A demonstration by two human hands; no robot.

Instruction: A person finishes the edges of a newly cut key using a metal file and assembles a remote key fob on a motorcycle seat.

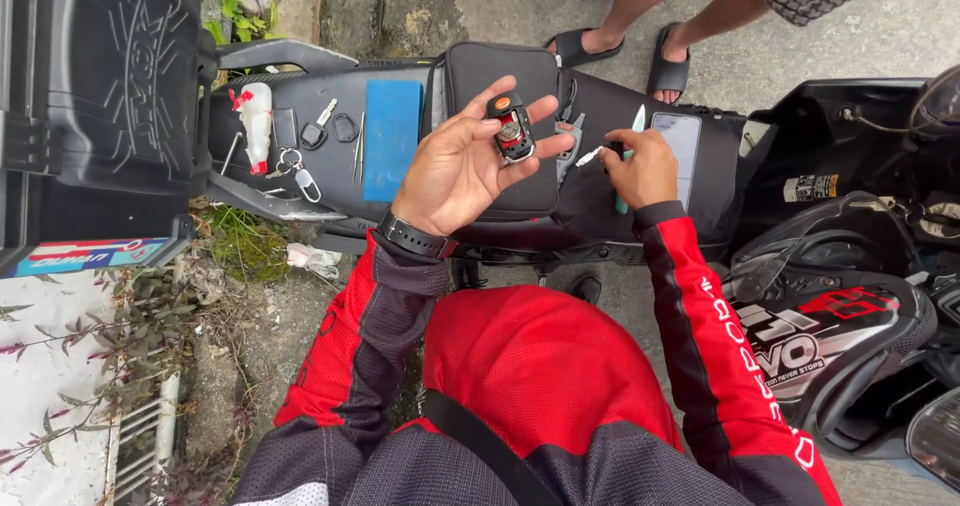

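The fingers (525, 116) of the left hand (462, 161) are spread wide, and an opened black-and-red plastic key fob (513, 128) is cradled flat on them, above a black fabric pouch (500, 86) laid on the black motorcycle seat (300, 106). The right hand (640, 166) is curled tightly around a slim teal-handled tool (632, 136), just beside the fob. A blue rectangular pad (391, 138) and a small white bottle (256, 116) are set further left.

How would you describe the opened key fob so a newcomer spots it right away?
Start at the black motorcycle seat across the top of the view. Above its zipped black pouch, the left hand lies palm up. The key fob rests on its fingers: black and red, shell open, unlike the closed keys further left.
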